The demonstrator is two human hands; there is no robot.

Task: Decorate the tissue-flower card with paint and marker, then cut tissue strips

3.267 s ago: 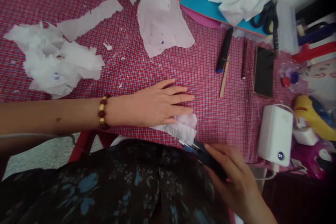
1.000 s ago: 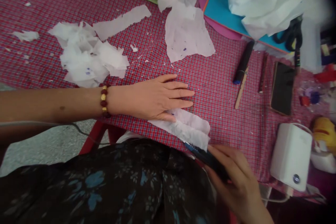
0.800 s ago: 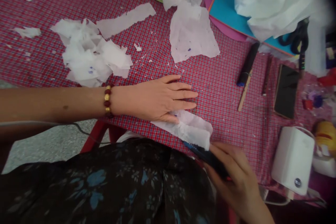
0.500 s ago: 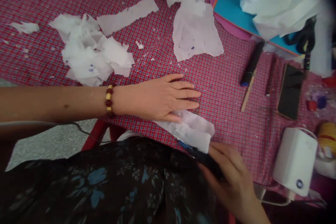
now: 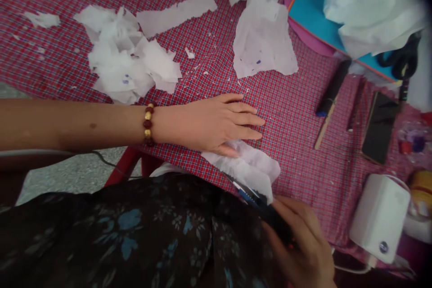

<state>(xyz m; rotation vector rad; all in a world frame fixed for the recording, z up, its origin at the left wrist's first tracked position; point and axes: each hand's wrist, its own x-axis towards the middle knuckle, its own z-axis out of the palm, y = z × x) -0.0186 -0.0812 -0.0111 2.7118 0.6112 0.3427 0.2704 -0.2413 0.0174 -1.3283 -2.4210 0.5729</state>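
Note:
My left hand [image 5: 216, 121] lies flat on the checked cloth with its fingers spread. Its thumb rests on the top edge of a crumpled white paper piece [image 5: 258, 168], near the table's front edge. My right hand [image 5: 303, 238] is closed around a black-and-blue tool [image 5: 261, 207] with a narrow, pale tip. That tip meets the lower edge of the paper; blur and my fingers hide the tool's exact kind. Further back, a heap of torn white paper [image 5: 116, 60], a paper strip [image 5: 177, 13] and a larger torn sheet [image 5: 265, 40] lie on the cloth.
To the right are a black marker [image 5: 334, 85], a wooden stick [image 5: 325, 126], a phone [image 5: 380, 128] and black-handled scissors [image 5: 407, 60]. A white device [image 5: 381, 218] with a cable stands at the right. Crumpled white paper [image 5: 371, 4] covers a blue sheet [image 5: 312, 13].
The tool in my right hand has tilted and its tip now shows thin and pale at the paper's edge. My left hand stays flat; the whole view has shifted slightly.

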